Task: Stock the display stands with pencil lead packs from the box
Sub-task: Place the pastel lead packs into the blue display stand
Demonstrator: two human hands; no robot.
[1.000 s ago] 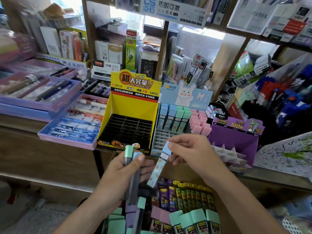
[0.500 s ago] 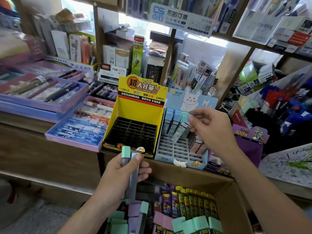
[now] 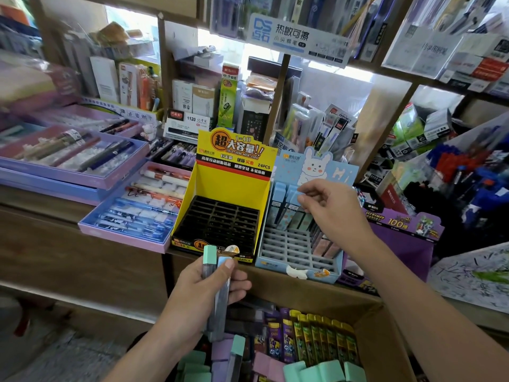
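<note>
**Head view.** The left hand (image 3: 198,296) grips two slim lead packs upright, with the thumb laid across them. They are a mint-capped pack (image 3: 210,257) and a blue-capped pack (image 3: 223,293), both with dark translucent bodies, held above the cardboard box (image 3: 385,340). The right hand (image 3: 333,210) pinches the pale blue cap of a patterned pack (image 3: 289,216) between thumb and forefinger. This pack stands in the back row of the blue rabbit stand (image 3: 297,252), whose open grid slots lie below the fingertips. The yellow stand (image 3: 231,186) is to their left.

Daylight glares white through gaps behind the brown wooden shelving (image 3: 275,106). Wide-angle distortion bends the edges. The left side is blurred.
</note>
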